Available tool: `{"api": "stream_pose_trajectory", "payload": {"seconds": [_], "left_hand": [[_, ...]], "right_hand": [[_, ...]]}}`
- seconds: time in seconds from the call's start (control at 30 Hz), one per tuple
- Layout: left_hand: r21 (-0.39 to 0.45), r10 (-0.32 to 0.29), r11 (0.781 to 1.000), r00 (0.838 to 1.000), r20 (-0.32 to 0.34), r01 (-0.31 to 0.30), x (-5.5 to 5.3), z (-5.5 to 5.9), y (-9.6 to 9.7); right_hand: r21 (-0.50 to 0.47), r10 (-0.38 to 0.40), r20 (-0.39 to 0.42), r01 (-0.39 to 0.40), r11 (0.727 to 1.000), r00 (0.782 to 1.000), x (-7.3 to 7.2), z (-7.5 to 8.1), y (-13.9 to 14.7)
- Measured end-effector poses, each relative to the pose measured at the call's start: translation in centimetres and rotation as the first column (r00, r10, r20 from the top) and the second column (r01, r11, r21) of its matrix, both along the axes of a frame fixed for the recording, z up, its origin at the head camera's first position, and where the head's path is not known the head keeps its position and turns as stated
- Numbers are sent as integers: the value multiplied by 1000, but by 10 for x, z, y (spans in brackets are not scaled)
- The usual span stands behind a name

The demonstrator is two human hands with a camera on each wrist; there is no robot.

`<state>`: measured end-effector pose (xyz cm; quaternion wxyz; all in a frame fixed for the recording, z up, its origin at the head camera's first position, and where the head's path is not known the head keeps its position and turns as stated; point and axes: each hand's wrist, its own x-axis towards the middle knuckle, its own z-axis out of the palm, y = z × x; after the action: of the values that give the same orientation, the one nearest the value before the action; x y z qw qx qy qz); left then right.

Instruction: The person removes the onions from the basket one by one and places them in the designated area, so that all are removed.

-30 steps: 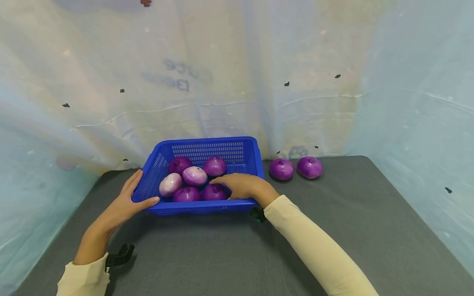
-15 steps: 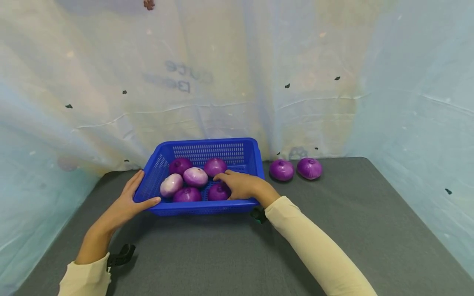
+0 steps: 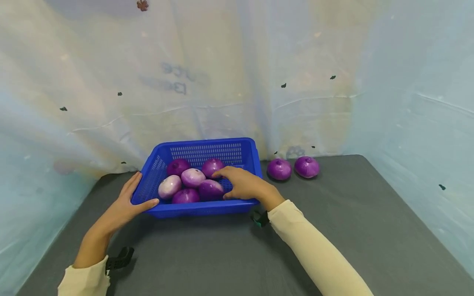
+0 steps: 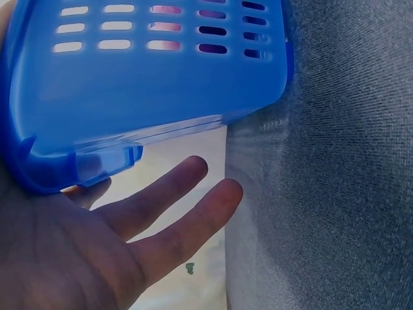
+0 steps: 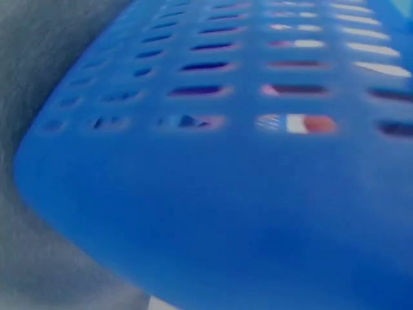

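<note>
A blue slotted plastic basket (image 3: 207,209) holds several purple and pale pink-purple onions, including a pale one (image 3: 169,186) at its left. My left hand (image 3: 124,204) rests at the basket's front left corner, thumb over the rim and fingers spread straight along the outside. In the left wrist view two fingertips (image 4: 222,197) extend free of the basket wall (image 4: 168,90). My right hand (image 3: 242,183) reaches inside from the right, fingers loosely bent and parted, beside a purple onion (image 3: 210,190) lying on its side. The right wrist view shows mostly the basket's slotted wall (image 5: 213,194), hiding that hand.
Two purple onions, one nearer (image 3: 279,169) and one farther right (image 3: 307,167), sit on the dark grey table (image 3: 207,255) right of the basket. A pale plastic sheet (image 3: 222,61) hangs behind the table and along both sides.
The onion by my right hand shifted right, then rolled back left onto its side against the front onion. My right fingers have come off it. My left hand stays at the corner.
</note>
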<state>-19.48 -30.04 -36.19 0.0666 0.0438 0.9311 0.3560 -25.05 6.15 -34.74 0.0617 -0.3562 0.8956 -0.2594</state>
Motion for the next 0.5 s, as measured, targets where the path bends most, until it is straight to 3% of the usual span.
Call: {"api": "stream_pose_trajectory", "payload": {"seconds": [0.1,0.2,0.5], "left_hand": [[-1,0,1000,1000,10,0,1,1,-1],[6,-4,1000,1000,11,4,1,0,-1],[15,-10,1000,1000,-3,10,-1,-1,-2]], "right_hand": [[108,56,17,-58,992,998,-3,-1,-6],[145,129,31,-132,981,991,-7,-5,-11],[137,313,-31,-306,942,949,-11,-9,-18]]}}
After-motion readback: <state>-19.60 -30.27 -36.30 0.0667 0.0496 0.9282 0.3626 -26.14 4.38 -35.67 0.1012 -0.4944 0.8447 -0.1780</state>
